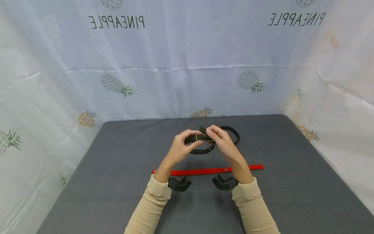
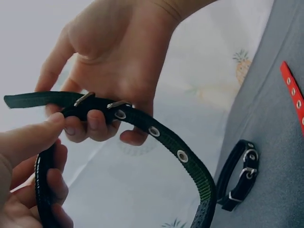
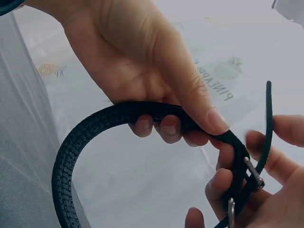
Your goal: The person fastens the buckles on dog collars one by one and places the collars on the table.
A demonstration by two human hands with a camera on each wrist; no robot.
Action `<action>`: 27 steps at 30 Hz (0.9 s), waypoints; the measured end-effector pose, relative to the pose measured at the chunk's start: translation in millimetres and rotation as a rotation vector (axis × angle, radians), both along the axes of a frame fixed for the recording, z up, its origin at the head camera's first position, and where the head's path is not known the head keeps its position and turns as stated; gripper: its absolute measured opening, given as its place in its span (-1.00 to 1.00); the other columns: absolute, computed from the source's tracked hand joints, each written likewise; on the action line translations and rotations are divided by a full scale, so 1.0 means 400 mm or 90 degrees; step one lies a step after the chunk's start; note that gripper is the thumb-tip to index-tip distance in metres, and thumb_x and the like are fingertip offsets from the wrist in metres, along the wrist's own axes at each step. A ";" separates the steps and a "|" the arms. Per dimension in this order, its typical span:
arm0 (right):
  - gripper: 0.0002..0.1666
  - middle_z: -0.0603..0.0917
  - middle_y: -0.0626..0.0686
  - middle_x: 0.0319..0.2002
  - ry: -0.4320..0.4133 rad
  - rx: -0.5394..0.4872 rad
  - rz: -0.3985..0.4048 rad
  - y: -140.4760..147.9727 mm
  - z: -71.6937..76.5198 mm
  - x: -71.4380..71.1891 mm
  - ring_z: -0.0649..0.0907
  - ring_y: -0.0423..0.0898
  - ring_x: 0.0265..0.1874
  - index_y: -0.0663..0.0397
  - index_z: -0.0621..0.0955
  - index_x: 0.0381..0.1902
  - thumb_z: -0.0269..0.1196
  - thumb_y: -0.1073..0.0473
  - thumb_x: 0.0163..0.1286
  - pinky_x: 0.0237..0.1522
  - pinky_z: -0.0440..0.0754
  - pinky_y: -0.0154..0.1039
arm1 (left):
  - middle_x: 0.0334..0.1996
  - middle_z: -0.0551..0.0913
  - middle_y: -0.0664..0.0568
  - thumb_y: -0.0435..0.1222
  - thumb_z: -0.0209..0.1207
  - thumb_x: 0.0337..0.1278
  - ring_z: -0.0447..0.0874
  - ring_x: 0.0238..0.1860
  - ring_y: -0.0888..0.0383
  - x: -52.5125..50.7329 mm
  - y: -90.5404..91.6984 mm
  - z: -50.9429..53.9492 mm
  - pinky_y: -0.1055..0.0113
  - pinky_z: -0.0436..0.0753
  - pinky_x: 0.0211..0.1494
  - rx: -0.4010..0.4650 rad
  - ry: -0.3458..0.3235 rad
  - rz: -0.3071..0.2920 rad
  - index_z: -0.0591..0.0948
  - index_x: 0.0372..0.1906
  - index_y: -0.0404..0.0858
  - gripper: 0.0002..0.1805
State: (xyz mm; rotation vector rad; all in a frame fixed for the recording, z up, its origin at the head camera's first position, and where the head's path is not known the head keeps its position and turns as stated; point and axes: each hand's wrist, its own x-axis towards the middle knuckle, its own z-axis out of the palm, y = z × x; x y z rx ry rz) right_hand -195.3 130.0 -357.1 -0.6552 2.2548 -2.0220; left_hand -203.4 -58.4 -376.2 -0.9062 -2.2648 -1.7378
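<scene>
A black collar (image 1: 190,139) with a metal buckle (image 1: 197,137) and eyelets is held between both hands, bent into a loop above the table. My left hand (image 1: 179,146) grips its band beside the buckle, thumb on one side and fingers on the other; in the right wrist view this hand (image 3: 137,52) is at the top. My right hand (image 1: 224,143) pinches the collar near the buckle and its free end; this hand (image 2: 123,57) is at the top of the left wrist view. The free end sticks out past the metal loop.
On the grey table (image 1: 117,188) lies a red collar (image 1: 198,171), stretched straight below the hands. A second black collar (image 2: 241,180), buckled into a loop, rests farther back. A pineapple-print curtain (image 1: 175,91) encloses the back and sides.
</scene>
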 end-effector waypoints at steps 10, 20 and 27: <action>-0.71 0.45 -0.13 -0.37 0.012 -0.025 -0.014 -0.005 0.003 0.003 0.51 -0.19 -0.30 -0.01 0.41 -0.41 -0.02 0.04 0.55 -0.14 0.54 -0.29 | 0.06 0.62 -0.30 -0.44 0.23 0.17 0.60 0.07 -0.08 -0.007 -0.027 0.006 0.47 0.60 0.10 0.012 -0.030 -0.028 0.55 0.11 -0.41 -0.62; -0.72 0.52 -0.18 -0.38 0.056 -0.063 -0.004 -0.007 -0.005 0.001 0.54 -0.19 -0.32 -0.09 0.50 -0.46 0.03 0.20 0.51 -0.14 0.55 -0.31 | -0.03 0.62 -0.33 -0.47 0.23 0.15 0.63 -0.10 0.37 -0.003 -0.029 0.012 0.47 0.67 -0.01 0.031 0.009 -0.042 0.56 0.05 -0.44 -0.66; -0.69 0.59 -0.25 -0.36 0.073 -0.081 0.006 -0.009 0.001 0.005 0.53 -0.16 -0.34 -0.10 0.51 -0.51 0.05 0.26 0.48 -0.19 0.51 -0.32 | -0.04 0.63 -0.32 -0.44 0.24 0.16 0.65 -0.16 0.39 -0.002 -0.027 0.014 0.33 0.71 -0.05 0.034 0.011 -0.041 0.57 0.03 -0.44 -0.68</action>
